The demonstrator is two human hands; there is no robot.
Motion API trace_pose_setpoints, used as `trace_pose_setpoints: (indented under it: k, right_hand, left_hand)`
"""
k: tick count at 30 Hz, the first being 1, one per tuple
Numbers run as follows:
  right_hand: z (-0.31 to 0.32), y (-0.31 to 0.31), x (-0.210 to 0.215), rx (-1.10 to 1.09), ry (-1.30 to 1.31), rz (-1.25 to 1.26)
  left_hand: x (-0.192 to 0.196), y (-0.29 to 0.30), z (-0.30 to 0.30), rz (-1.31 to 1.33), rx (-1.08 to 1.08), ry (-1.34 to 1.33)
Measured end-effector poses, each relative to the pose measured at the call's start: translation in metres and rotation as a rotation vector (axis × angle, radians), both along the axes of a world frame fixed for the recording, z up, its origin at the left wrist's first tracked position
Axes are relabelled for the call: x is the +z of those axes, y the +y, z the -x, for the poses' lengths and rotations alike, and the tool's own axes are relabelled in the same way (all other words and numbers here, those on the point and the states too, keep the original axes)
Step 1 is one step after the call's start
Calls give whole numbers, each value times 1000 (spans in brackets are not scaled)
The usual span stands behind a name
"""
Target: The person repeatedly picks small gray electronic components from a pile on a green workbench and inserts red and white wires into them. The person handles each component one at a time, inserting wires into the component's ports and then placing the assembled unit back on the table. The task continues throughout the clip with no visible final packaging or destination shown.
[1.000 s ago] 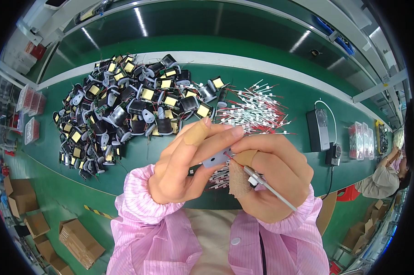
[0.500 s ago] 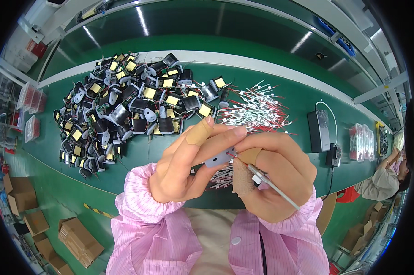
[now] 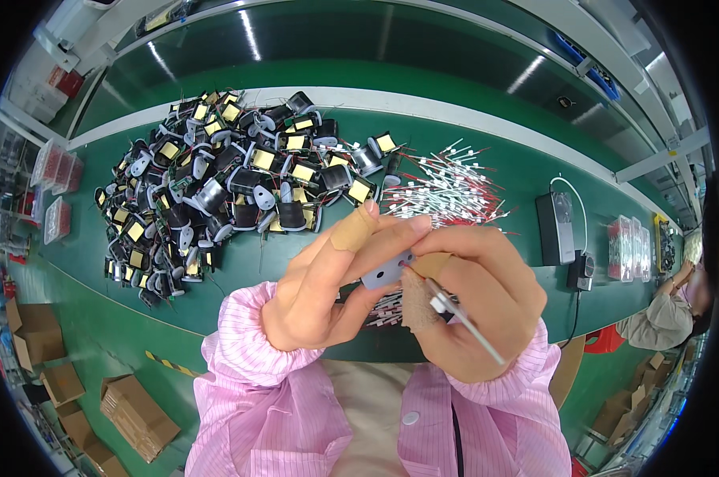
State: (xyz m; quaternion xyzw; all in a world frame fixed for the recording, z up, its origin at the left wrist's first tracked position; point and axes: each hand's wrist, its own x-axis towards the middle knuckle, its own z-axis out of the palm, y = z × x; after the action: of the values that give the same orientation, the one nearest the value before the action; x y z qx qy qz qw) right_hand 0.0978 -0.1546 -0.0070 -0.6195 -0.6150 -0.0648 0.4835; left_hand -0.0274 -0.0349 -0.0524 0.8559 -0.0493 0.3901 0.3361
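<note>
My left hand [image 3: 316,290] pinches a grey oval plastic end piece with dark holes [image 3: 381,275] between thumb and fingers. The rest of that part is hidden behind the fingers. At the right end of it, my right hand [image 3: 491,298] is closed with thumb and forefinger on a thin wire lead [image 3: 479,338]. A small white connector [image 3: 438,304] shows on the lead, and its pale sleeved end trails across the palm. Where the wire meets the hole is covered by the fingertips. Tan bandages wrap several fingers.
A heap of black cylindrical parts with yellow pads and grey ends [image 3: 256,187] lies on the green table at left. Beyond my hands is a pile of red and white wire leads [image 3: 443,187]. A black box [image 3: 554,226] and clear containers [image 3: 630,246] stand at right; a person [image 3: 666,314] sits beyond.
My right fingertips have closed in on the grey end piece, covering the red wire seen at its hole before. The trailing lead has shifted slightly left. The left hand keeps its grip.
</note>
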Motion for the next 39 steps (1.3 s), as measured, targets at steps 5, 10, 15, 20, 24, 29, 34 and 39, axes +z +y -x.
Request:
trace_pose_setpoints:
  k: [5,10,15,20,24,29,34,39]
  right_hand:
    - [-3,4,1,-8,73,129]
    - [-4,-4,4,94,603,176]
    - [-13,-3,-16,49,418,115]
    - [-12,1,-28,-5,322,99]
    - [-11,2,-21,8,131,274]
    - [-16,0,-22,27,155,353]
    - [-22,-1,-19,96,210,348]
    - [-33,-4,-18,189,328,422]
  left_hand:
    - [-4,-3,0,203,94,64]
    - [2,4,-4,162,119,111]
    - [2,3,-5,160,104,72]
    - [-10,2,-11,-7,207,57]
    - [-22,0,-7,27,280,119]
    - [-10,10,-2,556,-127,184]
    - [-22,21,-2,851,-465,68]
    - [-30,21,-10,1046,-505,187]
